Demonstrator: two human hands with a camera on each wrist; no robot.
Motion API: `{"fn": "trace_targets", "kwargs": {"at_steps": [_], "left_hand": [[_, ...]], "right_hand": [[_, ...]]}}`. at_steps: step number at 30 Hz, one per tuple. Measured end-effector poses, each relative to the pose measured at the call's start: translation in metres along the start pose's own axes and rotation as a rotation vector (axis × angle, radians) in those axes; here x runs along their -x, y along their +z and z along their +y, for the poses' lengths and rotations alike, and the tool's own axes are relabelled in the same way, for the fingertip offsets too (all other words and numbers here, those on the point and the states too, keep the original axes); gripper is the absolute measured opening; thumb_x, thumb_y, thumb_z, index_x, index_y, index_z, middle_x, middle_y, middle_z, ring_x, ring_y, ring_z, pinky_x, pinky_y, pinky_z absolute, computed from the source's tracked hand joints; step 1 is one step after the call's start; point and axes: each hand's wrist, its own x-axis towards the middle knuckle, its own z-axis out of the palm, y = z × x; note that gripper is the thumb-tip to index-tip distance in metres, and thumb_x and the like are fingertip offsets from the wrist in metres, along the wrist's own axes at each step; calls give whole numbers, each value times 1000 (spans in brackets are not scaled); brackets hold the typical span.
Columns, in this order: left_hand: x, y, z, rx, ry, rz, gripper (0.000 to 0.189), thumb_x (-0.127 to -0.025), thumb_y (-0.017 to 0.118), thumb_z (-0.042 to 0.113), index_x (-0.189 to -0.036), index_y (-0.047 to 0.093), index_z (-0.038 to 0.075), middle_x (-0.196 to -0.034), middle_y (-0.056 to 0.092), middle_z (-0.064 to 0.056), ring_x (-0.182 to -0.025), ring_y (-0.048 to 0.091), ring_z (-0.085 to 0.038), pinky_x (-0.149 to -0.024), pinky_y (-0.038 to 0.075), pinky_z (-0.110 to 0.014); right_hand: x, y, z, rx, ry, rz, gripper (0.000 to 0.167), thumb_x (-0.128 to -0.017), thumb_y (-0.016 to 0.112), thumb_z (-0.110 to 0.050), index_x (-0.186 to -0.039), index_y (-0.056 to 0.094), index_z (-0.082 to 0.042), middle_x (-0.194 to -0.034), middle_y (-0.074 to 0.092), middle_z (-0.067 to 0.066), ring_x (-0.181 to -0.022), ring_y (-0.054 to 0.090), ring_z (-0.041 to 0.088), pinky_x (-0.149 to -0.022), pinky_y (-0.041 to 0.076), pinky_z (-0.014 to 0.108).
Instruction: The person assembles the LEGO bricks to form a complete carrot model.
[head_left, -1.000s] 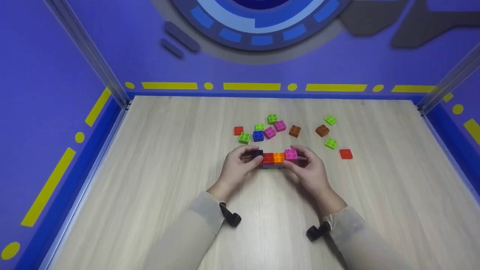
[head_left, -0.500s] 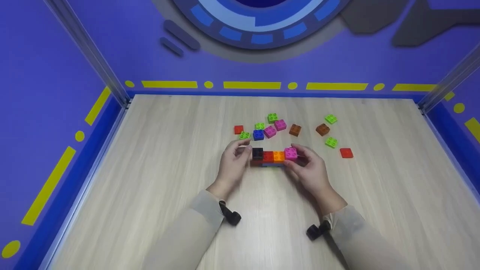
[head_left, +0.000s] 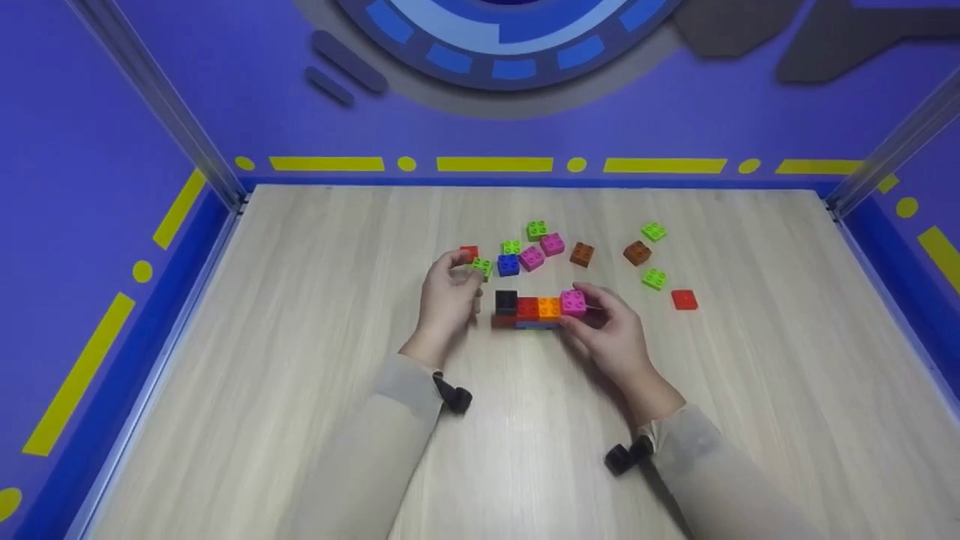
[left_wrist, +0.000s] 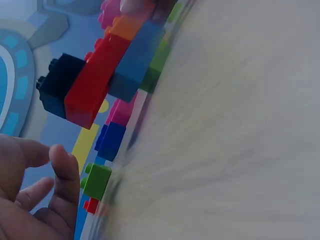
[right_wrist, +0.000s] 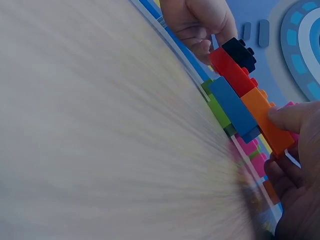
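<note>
My right hand (head_left: 611, 334) grips the right end of a stack of toy building blocks, thumb on the long orange block (right_wrist: 267, 120) in the right wrist view. A green block (right_wrist: 219, 112) forms the bottom of the stack, with a blue block (right_wrist: 232, 105) on it. Above the blue one, a red block (left_wrist: 97, 75) and the orange one lie end to end. A black block (head_left: 506, 302) tops the left end, a pink block (head_left: 573, 301) the right. Left of the stack and apart from it, my left hand (head_left: 444, 304) has loosely bent fingers and holds nothing.
Beyond the left fingers lie a flat red block (head_left: 469, 251) and a green block (head_left: 482, 268). A dark blue block (head_left: 508, 265), pink blocks (head_left: 532, 258) and brown blocks (head_left: 582, 253) are scattered behind the stack. Farther right are green blocks (head_left: 654, 279) and a flat red block (head_left: 684, 300).
My left hand has let go of the black end of the stack and moved left and away from me, towards the loose red and green blocks. The right hand keeps its grip.
</note>
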Motion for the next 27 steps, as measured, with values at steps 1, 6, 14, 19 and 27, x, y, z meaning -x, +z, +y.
{"fn": "trace_targets", "kwargs": {"at_steps": [1, 6, 14, 19, 27], "left_hand": [[-3, 1, 0, -8, -7, 1, 49, -109, 72, 11, -156, 59, 4, -113, 76, -19, -62, 64, -14, -51, 52, -23], [-13, 6, 1, -177, -12, 28, 54, -103, 84, 18, -152, 64, 2, -132, 77, -18, -70, 69, -14, -66, 60, -26], [-18, 10, 6, -421, 22, 39, 48, -100, 86, 20, -142, 73, 0, -140, 78, -18, -132, 74, -33, -118, 59, -47], [-20, 13, 11, -535, 37, 63, 40, -102, 84, 21, -137, 77, 2, -133, 81, -15, -124, 77, -32, -111, 62, -47], [-16, 7, 12, -468, 20, 80, 41, -101, 83, 22, -138, 78, 4, -132, 82, -13, -119, 78, -29, -107, 63, -45]], "right_hand": [[0, 0, 0, -2, -3, 1, 62, -98, 90, -11, -155, 66, -8, -148, 70, 10, -133, 68, 27, -107, 56, 13], [0, 0, -1, 14, -12, 0, 62, -98, 90, -12, -155, 66, -6, -146, 70, 12, -132, 68, 28, -104, 54, 9], [-1, -2, -3, 26, 13, -9, 61, -99, 89, -14, -156, 65, -9, -147, 70, 10, -133, 68, 26, -114, 59, 24], [-3, -4, -3, 14, 13, -6, 60, -99, 89, -13, -155, 66, -10, -147, 70, 9, -131, 68, 25, -115, 59, 26], [-1, -1, -1, 10, 9, -9, 60, -99, 89, -12, -154, 67, -8, -146, 70, 10, -131, 68, 26, -118, 60, 37]]}}
